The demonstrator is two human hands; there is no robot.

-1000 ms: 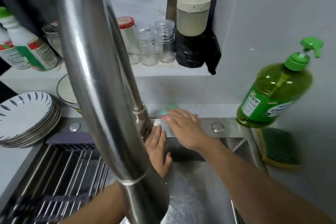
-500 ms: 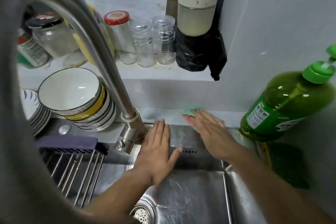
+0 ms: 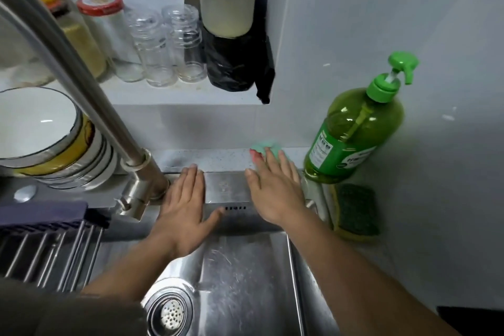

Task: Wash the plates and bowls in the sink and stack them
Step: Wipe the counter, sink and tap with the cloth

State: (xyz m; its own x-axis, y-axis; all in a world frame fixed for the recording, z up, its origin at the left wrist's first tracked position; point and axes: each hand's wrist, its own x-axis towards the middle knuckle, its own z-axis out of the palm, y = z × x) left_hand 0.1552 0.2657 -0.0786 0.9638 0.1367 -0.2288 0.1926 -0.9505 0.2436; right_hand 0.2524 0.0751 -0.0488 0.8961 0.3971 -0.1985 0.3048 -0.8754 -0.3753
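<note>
Step in hand: judged to be the close of the job. The sink basin [image 3: 245, 267] holds no crockery, so this reads as wiping down, not washing.
Task's thing: a stack of bowls [image 3: 54, 144] on the counter at the left, behind the faucet [image 3: 90, 84] and well apart from both hands.
Bowl facing: mouths up, the top one showing a white inside and tipped a little toward the viewer.
Bowl axis: round, so no long axis in plan; the stack's own axis runs upright.
Plates: none in view.
Left hand [image 3: 184, 199]: flat on the sink's back rim just beside the faucet base, fingers straight and together, thumb splayed toward the basin, holding nothing.
Right hand [image 3: 275, 188]: flat, fingers straight and slightly spread, its tips resting on a green cloth [image 3: 263, 146]; nothing is gripped.
Green cloth: on the back ledge near the soap bottle [image 3: 351, 139]; blurred, apparently lying along the ledge.
Next move calls for: probably curling the right fingers to gather the cloth, or sweeping it along the rim under light pressure without nudging the bottle.
Also present: scouring pad [image 3: 354, 210] below the bottle, drying rack [image 3: 54, 248] over the basin's left side, drain strainer [image 3: 169, 311], jars [image 3: 152, 46] on the shelf.
</note>
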